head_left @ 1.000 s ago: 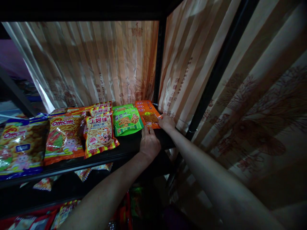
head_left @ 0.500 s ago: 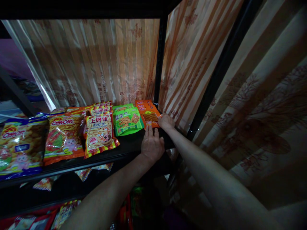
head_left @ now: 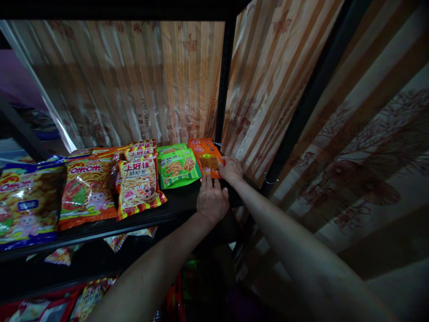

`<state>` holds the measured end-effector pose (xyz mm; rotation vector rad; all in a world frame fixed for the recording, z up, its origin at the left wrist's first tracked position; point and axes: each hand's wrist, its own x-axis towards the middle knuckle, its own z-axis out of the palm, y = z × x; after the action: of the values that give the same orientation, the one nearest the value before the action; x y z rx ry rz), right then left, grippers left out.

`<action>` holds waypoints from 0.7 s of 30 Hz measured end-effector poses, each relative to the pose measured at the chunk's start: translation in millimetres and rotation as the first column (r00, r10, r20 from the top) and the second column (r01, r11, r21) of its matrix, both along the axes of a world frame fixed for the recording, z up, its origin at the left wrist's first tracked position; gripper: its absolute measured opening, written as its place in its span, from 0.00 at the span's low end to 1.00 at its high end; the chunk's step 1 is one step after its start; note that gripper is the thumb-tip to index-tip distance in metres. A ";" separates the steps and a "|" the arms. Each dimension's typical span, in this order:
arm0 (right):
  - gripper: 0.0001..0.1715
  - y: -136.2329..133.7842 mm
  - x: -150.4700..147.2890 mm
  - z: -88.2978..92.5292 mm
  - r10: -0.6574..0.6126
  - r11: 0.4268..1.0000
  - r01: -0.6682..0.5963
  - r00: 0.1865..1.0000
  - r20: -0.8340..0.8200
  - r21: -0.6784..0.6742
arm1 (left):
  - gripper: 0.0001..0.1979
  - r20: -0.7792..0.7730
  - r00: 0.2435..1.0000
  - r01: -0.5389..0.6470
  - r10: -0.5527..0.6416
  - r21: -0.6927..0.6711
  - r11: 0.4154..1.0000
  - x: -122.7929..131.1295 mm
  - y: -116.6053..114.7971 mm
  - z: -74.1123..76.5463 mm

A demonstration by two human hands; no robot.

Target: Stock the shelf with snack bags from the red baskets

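Note:
An orange snack packet [head_left: 207, 154] lies at the right end of the black shelf, close to the corner post. My left hand [head_left: 213, 202] rests at its near edge, fingers stretched out and fingertips touching the bottom of the packet. At the packet's right edge, my right hand [head_left: 232, 171] has its fingers curled against the side, seemingly pinching it; part of the grip is hidden. Just left of the orange packet are green snack packets [head_left: 178, 167], overlapping each other. Farther left is a row of prawn cracker bags [head_left: 138, 188], one behind another.
Orange [head_left: 87, 192] and blue-edged snack bags [head_left: 30, 205] fill the shelf's left part. A black post [head_left: 226, 85] stands at the back corner, another [head_left: 301, 107] at the right. Patterned curtains [head_left: 134, 80] hang behind and beside. More packets [head_left: 92, 297] lie on a lower level.
My left fingertips have slid slightly toward the packet's near edge, uncovering more of its lower part. My right hand stays at the right edge. The view has shifted a little.

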<state>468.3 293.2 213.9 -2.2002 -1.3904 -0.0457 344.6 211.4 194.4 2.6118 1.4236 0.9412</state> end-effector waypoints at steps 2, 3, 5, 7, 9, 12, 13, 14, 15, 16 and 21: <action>0.21 1.6 1.7 -6.7 0.047 0.998 -0.048 0.998 0.037 0.045 | 0.25 0.004 1.000 0.005 -0.005 0.023 1.000 0.7 2.0 -2.6; 0.21 2.4 2.7 -9.3 0.064 0.995 -0.068 0.997 0.052 0.075 | 0.24 0.006 1.000 0.006 -0.007 0.030 1.000 1.1 3.1 -3.8; 0.19 3.1 4.6 -11.9 0.098 0.982 -0.107 0.993 0.070 0.156 | 0.24 0.007 1.000 0.011 -0.011 0.037 0.999 1.9 5.2 -5.3; 0.18 1.0 5.7 -10.1 0.116 0.956 -0.128 0.991 0.063 0.264 | 0.24 0.020 0.999 0.025 -0.026 0.055 0.998 1.2 5.3 -4.0; 0.17 -7.4 3.8 -4.0 0.138 0.906 -0.140 0.990 0.034 0.400 | 0.22 0.057 0.996 0.069 -0.075 0.101 0.992 -3.8 0.9 0.2; 0.16 -39.5 -12.5 7.0 0.248 0.752 -0.181 0.968 -0.019 0.634 | 0.18 0.137 0.959 0.223 -0.249 0.182 0.958 -26.0 -19.7 2.8; 0.15 -56.0 -22.9 9.0 0.301 0.691 -0.187 0.953 -0.043 0.699 | 0.17 0.157 0.932 0.296 -0.327 0.195 0.935 -37.9 -30.5 -0.7; 0.14 -75.0 -35.9 9.4 0.371 0.643 -0.199 0.926 -0.074 0.739 | 0.17 0.169 0.903 0.360 -0.394 0.200 0.911 -51.6 -42.9 -7.9; 0.13 -95.8 -51.3 7.8 0.441 0.611 -0.200 0.889 -0.119 0.766 | 0.17 0.176 0.880 0.410 -0.440 0.183 0.893 -66.8 -56.4 -19.0; 0.12 -117.4 -68.5 4.1 0.498 0.609 -0.197 0.849 -0.177 0.768 | 0.16 0.186 0.873 0.435 -0.450 0.119 0.893 -82.9 -70.4 -33.9; 0.11 -208.9 -157.9 -37.2 0.719 0.694 -0.500 0.454 -0.526 0.517 | 0.17 -0.023 0.999 0.013 -0.031 -0.556 0.831 -165.2 -131.9 -132.6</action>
<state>310.4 84.3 176.7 -1.1056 -1.4867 0.7446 179.4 79.6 61.8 2.1988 1.4009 0.3894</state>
